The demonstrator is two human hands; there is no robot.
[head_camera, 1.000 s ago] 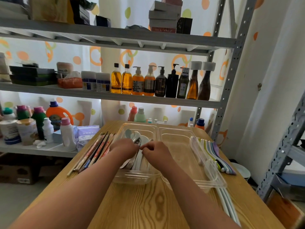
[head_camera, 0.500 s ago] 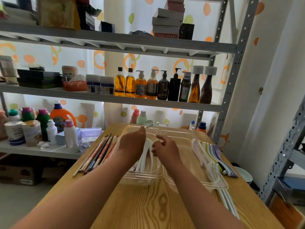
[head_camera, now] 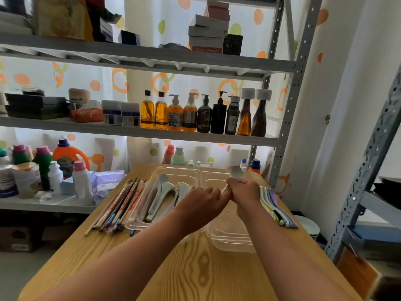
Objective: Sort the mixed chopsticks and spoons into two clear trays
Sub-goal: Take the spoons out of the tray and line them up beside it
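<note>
Grey metal shelving (head_camera: 282, 118) loaded with bottles (head_camera: 204, 114) backs a wooden bench (head_camera: 195, 268) in the lower half of the frame. On it, two clear trays sit side by side. The left tray (head_camera: 178, 168) holds a pile of pale spoons (head_camera: 160, 196), while the right tray (head_camera: 230, 242) looks bare. Chopsticks (head_camera: 121, 205) lie in a loose bundle on the bench just left of the trays, and pastel utensils (head_camera: 275, 205) lie at the right.

At centre, the right hand (head_camera: 243, 192) is clamped on the handle of a spoon (head_camera: 237, 172), its bowl raised over the far end of the right tray. The left hand (head_camera: 201, 203) is curled close to the handle's near end; whether it pinches it I cannot tell.

To do this well, the spoon likely wants a single firm grip, lowered flat and lengthwise with its kind.
</note>
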